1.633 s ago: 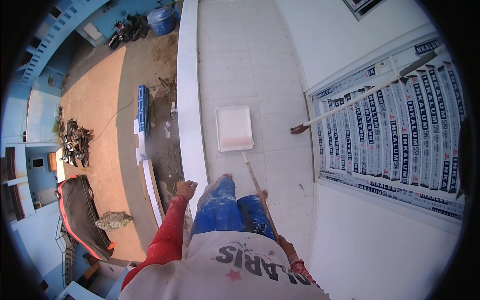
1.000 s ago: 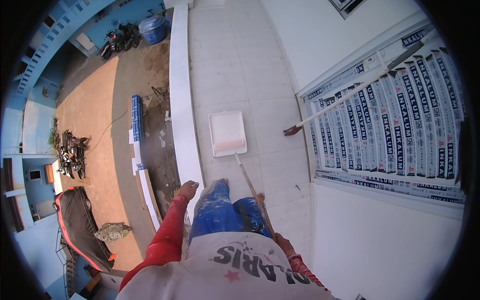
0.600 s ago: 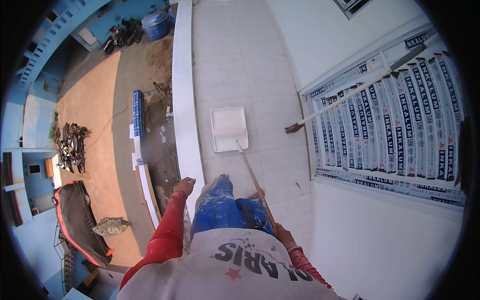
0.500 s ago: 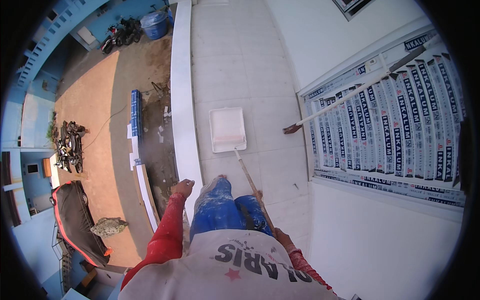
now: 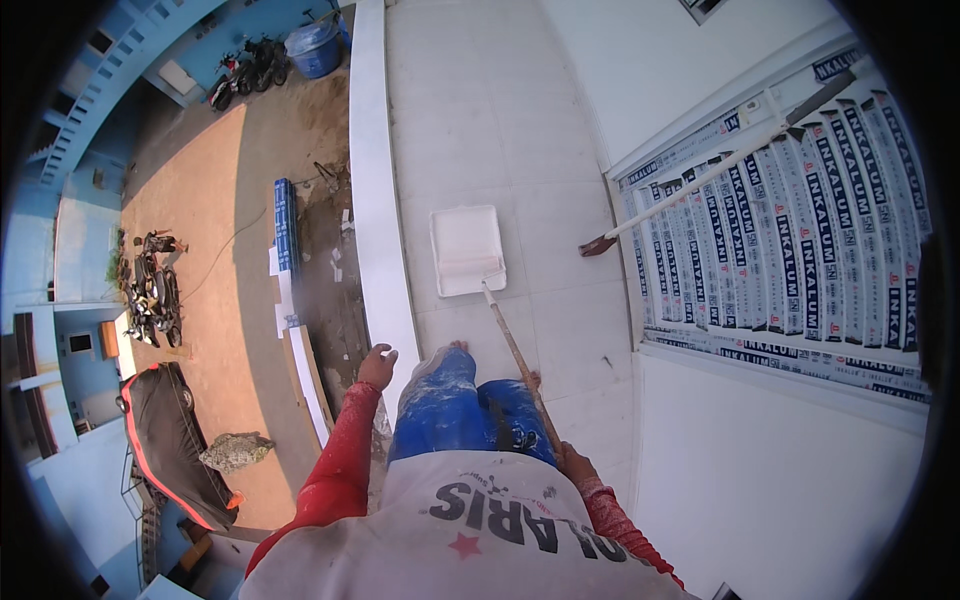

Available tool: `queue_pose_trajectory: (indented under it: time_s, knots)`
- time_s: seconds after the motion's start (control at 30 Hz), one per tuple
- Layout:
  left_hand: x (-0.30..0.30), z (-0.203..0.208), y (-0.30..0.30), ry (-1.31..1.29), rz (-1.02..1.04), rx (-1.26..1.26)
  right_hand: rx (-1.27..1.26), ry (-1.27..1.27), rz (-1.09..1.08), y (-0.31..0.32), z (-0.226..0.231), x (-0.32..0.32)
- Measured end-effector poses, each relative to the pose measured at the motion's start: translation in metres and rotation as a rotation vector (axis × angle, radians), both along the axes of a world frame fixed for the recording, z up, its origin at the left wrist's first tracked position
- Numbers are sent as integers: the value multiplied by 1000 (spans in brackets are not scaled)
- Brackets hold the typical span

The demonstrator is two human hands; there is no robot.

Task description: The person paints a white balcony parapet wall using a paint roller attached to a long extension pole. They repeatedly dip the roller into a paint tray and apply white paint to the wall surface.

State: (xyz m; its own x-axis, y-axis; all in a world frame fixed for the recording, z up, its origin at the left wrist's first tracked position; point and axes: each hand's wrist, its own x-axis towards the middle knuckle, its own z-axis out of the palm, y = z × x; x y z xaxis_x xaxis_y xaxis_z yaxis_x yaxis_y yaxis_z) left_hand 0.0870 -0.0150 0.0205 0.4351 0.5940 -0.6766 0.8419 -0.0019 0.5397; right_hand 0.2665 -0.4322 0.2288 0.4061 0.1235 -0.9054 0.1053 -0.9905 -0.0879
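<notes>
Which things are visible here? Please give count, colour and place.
Walkway: one, pale grey, centre
Paint tray: one, white, on walkway
Roller: one, pinkish, in tray
Roller handle: one, brown, leading down from tray
Slatted panel: one, white and blue, right
Wall: one, white, around slatted panel
Long pole: one, white and dark, across slatted panel
Ledge: one, white, left of walkway
Long bundle: one, blue, left of ledge
Motorbikes: several, dark, left and upper left
Bin: one, blue, upper left
Covered vehicle: one, black and red, lower left
Trousers: one pair, blue, below tray
Shirt: one, pale, bottom
Left hand: one, red-sleeved, near ledge
Right hand: one, red-sleeved, on roller handle
</notes>
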Motion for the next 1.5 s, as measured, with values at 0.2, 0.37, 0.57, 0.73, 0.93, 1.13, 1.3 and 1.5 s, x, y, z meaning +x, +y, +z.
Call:
queue_pose_trajectory:
  time_s: [0.2, 0.37, 0.57, 0.73, 0.93, 1.13, 1.3, 1.5]
  knots:
    - [-4, 4, 11, 42, -87, 179, 40, -46, 24, 16, -31, 7]
    - [1, 1, 9, 17, 26, 56, 98, -65, -4, 17, -25, 7]
    - [-15, 17, -5, 82, -29, 98, -3, 7, 28, -12, 8, -4]
    - [-23, 10, -16, 80, -53, 117, 67, -78, 35, 23, -20, 11]
    - [-32, -10, -11, 10, 17, 79, 112, -90, 21, 37, -10, 20]
    - [-54, -5, -1, 44, -12, 107, 47, -3, 28, -1, 23, 12]
    - [-50, -23, -3, 7, -68, 270, 61, -45, 42, 21, -17, 20]
    - [-20, -36, -10, 4, 20, 20, 163, -92, 39, 36, -20, 28]
